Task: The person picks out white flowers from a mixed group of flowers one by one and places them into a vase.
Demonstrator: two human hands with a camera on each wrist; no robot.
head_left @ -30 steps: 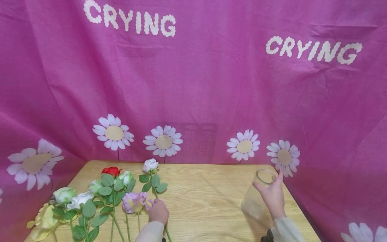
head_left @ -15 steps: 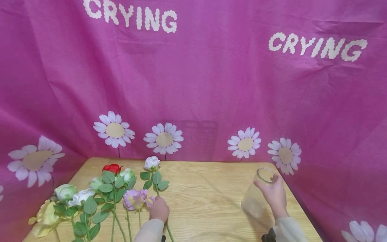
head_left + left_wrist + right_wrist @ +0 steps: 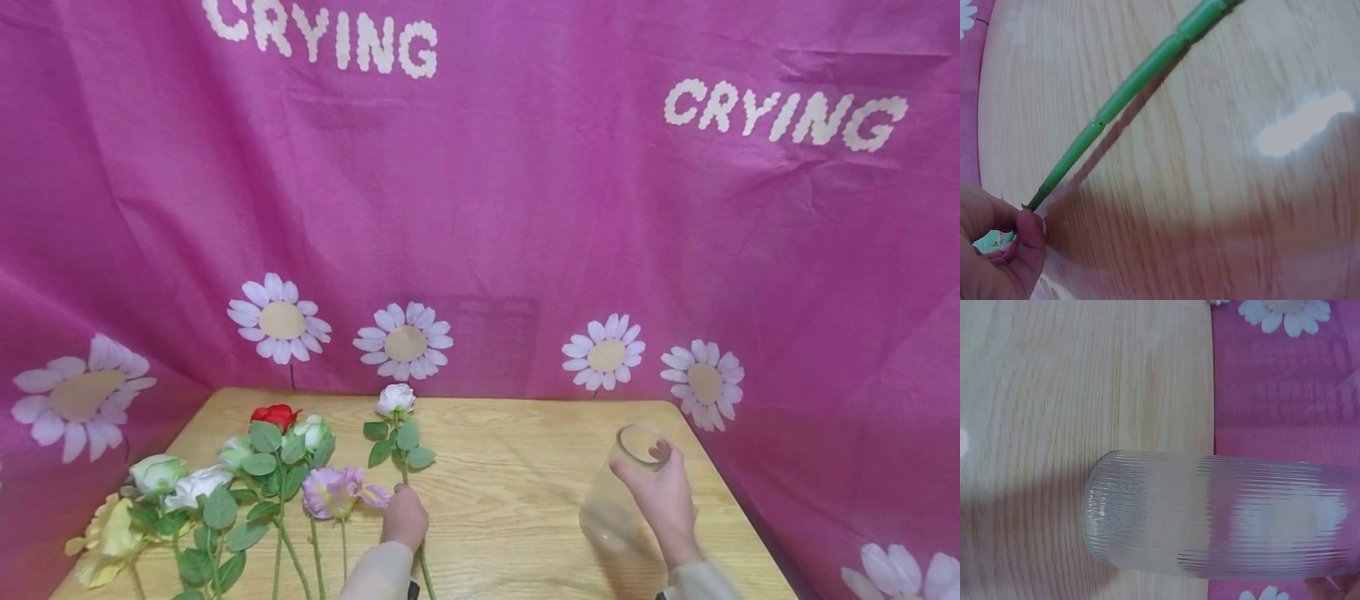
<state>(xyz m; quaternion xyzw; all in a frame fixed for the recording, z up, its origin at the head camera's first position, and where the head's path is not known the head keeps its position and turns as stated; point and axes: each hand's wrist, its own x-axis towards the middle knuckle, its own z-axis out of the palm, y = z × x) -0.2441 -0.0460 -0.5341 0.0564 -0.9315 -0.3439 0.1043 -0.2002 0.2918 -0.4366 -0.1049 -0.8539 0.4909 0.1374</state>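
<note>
A white artificial rose (image 3: 395, 400) with green leaves is pinched by its stem between the thumb and fingers of my left hand (image 3: 405, 518). Close up in the left wrist view, the jointed green stem (image 3: 1138, 78) runs up and away from the fingertips above the wood. On the right side, my right hand (image 3: 663, 504) grips a clear vase (image 3: 607, 512) near its round rim, thumb on one side and fingers on the other. Fine ribs cover the vase wall in the right wrist view, where only a bit of the fingers (image 3: 1335, 587) shows at the lower edge.
Several other artificial flowers lie at the left of the wooden table (image 3: 510, 467): a red rose (image 3: 274, 416), a lilac flower (image 3: 330, 493), a yellow flower (image 3: 108, 542) and white-green roses (image 3: 157, 473). A pink daisy-print cloth (image 3: 495, 208) hangs around the back and sides.
The vase has shifted left and slightly nearer in my right hand, whose fingers have closed in at the rim. My left hand and the white rose have moved a little right.
</note>
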